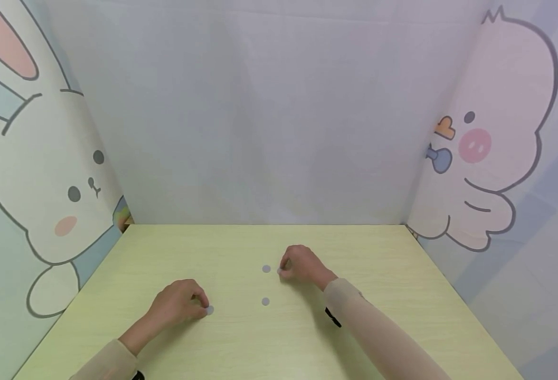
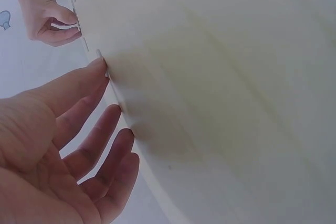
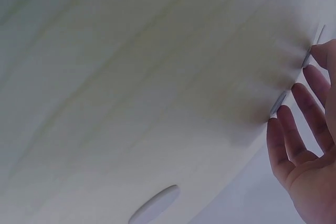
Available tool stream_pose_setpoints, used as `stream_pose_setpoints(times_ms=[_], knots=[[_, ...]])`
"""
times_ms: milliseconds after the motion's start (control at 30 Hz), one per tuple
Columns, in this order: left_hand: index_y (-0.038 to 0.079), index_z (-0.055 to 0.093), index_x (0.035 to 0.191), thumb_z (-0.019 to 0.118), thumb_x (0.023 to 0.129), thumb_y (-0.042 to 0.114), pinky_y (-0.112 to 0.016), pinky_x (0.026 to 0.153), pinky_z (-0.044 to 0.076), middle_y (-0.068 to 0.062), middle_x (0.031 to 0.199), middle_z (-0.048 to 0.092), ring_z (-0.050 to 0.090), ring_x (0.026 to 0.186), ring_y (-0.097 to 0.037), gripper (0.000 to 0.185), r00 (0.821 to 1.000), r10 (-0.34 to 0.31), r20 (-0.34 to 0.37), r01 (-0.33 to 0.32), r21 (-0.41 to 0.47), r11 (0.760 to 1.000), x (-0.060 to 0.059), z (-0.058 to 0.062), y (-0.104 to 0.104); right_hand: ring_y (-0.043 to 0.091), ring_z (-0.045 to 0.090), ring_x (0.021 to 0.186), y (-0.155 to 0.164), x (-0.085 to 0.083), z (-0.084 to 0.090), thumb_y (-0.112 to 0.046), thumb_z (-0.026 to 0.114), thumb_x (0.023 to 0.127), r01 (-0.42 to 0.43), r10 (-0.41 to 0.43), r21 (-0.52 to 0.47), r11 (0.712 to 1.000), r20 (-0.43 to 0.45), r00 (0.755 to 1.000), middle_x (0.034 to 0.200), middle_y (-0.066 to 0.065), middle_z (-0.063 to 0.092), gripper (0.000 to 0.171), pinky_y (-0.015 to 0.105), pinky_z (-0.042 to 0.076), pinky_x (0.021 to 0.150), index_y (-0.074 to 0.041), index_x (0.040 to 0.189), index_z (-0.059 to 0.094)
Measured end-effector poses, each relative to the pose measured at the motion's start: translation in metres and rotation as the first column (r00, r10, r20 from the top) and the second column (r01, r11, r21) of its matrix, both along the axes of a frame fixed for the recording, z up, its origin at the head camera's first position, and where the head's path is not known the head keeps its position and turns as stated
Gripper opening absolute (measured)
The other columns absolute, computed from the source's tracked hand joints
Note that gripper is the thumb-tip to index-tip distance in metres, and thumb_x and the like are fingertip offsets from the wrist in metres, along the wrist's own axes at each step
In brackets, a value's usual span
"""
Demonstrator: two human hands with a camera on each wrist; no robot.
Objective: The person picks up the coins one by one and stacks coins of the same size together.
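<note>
Several small flat grey discs lie on the pale wooden table. At the left, my left hand (image 1: pixel 178 303) pinches the edge of one grey disc (image 1: pixel 210 310) between thumb and forefinger. In the left wrist view, that hand's other fingers (image 2: pixel 113 177) are loosely bent at the tabletop. Farther back, my right hand (image 1: pixel 302 265) has its thumb and forefinger on another disc (image 1: pixel 280 271), mostly hidden by the fingertips. Just left of it lies a third disc (image 1: pixel 266 268), touched by neither hand. A nearer disc (image 1: pixel 265 301) sits between the two hands.
The light wood table (image 1: pixel 231 348) ends at a plain pale cloth (image 1: pixel 259 116) behind. Cloth sides show a cartoon rabbit (image 1: pixel 46 174) at left and a pink cartoon figure (image 1: pixel 502 105) at right. A black strap (image 1: pixel 333 317) hangs under the right sleeve.
</note>
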State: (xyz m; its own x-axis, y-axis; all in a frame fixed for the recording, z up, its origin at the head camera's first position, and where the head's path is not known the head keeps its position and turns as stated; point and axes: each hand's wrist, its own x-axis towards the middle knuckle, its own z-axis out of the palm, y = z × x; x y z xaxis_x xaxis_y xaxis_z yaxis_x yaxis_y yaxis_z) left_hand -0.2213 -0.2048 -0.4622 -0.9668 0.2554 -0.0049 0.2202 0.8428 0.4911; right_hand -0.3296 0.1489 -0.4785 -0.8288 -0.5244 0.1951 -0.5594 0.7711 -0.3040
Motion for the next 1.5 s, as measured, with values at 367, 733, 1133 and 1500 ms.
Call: stream_pose_setpoints(times_ms=[367, 733, 1133, 1500], knots=[[0.028, 0.076, 0.077, 0.095, 0.079, 0.024, -0.038, 0.071, 0.052, 0.01, 0.098, 0.072, 0.062, 0.087, -0.013, 0.02, 1.0, 0.005, -0.015, -0.005, -0.02, 1.0, 0.0003, -0.0011, -0.0005, 0.015, 0.065, 0.094, 0.0026, -0.001, -0.0018, -0.016, 0.087, 0.087, 0.014, -0.006, -0.091, 0.996, 0.093, 0.996, 0.098, -0.002, 0.075, 0.013, 0.038, 0.054, 0.09, -0.013, 0.099, 0.085], [0.028, 0.076, 0.077, 0.095, 0.079, 0.025, -0.041, 0.075, 0.055, 0.008, 0.099, 0.072, 0.065, 0.091, -0.015, 0.019, 1.0, 0.003, -0.015, -0.003, -0.03, 1.0, 0.0007, 0.0014, -0.0006, 0.016, 0.066, 0.097, 0.0045, -0.0055, -0.0052, -0.02, 0.089, 0.089, 0.01, 0.008, -0.137, 0.991, 0.13, 0.991, 0.097, -0.004, 0.074, 0.008, 0.04, 0.054, 0.092, -0.015, 0.095, 0.086], [0.03, 0.076, 0.076, 0.095, 0.08, 0.029, -0.041, 0.075, 0.055, 0.011, 0.096, 0.072, 0.066, 0.092, -0.015, 0.019, 1.0, -0.006, -0.028, 0.005, -0.037, 0.999, 0.0001, -0.0002, -0.0007, 0.011, 0.067, 0.086, 0.0019, -0.0061, -0.0031, -0.015, 0.083, 0.092, -0.104, 0.104, -0.029, 0.994, 0.016, 0.994, 0.089, -0.006, 0.073, 0.003, 0.037, 0.056, 0.09, -0.012, 0.092, 0.085], [0.03, 0.076, 0.076, 0.095, 0.079, 0.028, -0.043, 0.076, 0.056, 0.011, 0.096, 0.071, 0.066, 0.092, -0.015, 0.02, 0.999, 0.001, -0.041, -0.002, -0.036, 0.999, 0.0002, -0.0023, -0.0003, 0.013, 0.069, 0.089, 0.0036, -0.0023, 0.0001, -0.018, 0.085, 0.089, -0.09, 0.091, -0.032, 0.995, 0.014, 0.996, 0.089, -0.007, 0.074, 0.004, 0.04, 0.056, 0.095, -0.014, 0.09, 0.084]])
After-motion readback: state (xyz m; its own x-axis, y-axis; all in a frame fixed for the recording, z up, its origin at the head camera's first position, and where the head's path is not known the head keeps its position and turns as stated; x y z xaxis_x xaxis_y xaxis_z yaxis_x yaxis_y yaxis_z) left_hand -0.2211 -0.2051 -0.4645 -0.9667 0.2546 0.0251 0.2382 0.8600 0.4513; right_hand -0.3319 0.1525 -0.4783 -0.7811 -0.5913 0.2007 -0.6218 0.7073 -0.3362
